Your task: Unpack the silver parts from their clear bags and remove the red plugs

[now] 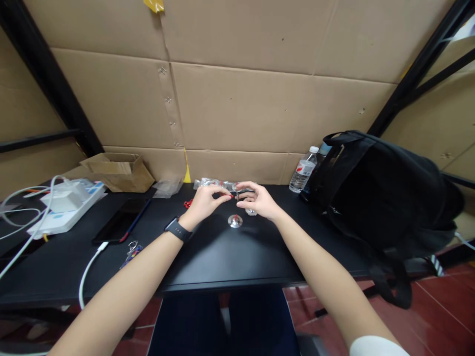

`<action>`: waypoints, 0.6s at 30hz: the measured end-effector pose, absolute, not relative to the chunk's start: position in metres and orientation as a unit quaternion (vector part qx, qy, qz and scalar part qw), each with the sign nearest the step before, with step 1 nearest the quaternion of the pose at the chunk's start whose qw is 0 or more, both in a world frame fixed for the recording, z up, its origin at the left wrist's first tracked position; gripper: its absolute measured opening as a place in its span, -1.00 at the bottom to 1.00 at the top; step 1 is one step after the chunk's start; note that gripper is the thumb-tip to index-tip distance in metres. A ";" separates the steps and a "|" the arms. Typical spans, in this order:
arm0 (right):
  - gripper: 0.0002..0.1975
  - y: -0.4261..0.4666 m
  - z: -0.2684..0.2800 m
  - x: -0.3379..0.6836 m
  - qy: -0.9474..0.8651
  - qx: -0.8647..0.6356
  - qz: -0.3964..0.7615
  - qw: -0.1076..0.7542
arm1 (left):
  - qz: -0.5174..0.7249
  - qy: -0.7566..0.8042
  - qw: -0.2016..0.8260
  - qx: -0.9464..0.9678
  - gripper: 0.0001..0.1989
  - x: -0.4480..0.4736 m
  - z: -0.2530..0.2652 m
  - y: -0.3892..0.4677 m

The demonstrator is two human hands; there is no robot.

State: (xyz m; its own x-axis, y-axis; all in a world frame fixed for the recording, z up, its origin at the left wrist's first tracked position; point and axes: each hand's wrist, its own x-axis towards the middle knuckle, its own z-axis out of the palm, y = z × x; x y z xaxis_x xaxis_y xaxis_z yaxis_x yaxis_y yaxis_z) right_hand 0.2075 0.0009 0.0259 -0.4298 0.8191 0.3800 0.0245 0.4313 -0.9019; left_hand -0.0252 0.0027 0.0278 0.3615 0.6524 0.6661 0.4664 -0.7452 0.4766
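Note:
My left hand (208, 199), with a dark watch on the wrist, pinches the tip of a thin red cord (232, 196). My right hand (259, 200) grips a thin metal disc (238, 196), seen edge-on, which looks like a small cymbal. The cord's tip is close to the disc; whether they touch I cannot tell. Below the hands, a silver cymbal-like disc (235, 221) with red at its middle lies on the black table. Another shiny round piece (251, 212) sits partly hidden under my right hand. More red cord (188, 203) lies beside my left hand.
Clear plastic packaging (213, 184) lies behind the hands. Leftward are a phone (120, 220) with a pen, keys (131, 253), a white power strip (69, 210) with cables, and an open cardboard box (118, 173). A water bottle (303, 170) and black backpack (378, 198) stand right.

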 end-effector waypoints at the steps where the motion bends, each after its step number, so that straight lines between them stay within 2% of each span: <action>1: -0.42 -0.002 0.026 0.204 -0.708 -0.279 0.459 0.458 | 0.459 0.339 0.105 0.815 -0.87 -0.023 0.028 0.001; 6: -0.41 -0.008 0.024 0.196 -0.680 -0.243 0.491 0.487 | 0.468 0.317 0.073 0.822 -0.87 -0.017 0.033 -0.006; 12: -0.40 -0.005 0.020 0.196 -0.673 -0.248 0.491 0.494 | 0.419 0.363 -0.031 0.831 -0.87 -0.016 0.037 -0.014; 18: -0.37 -0.004 0.018 0.194 -0.669 -0.259 0.489 0.496 | 0.397 0.360 -0.071 0.841 -0.85 -0.016 0.037 -0.017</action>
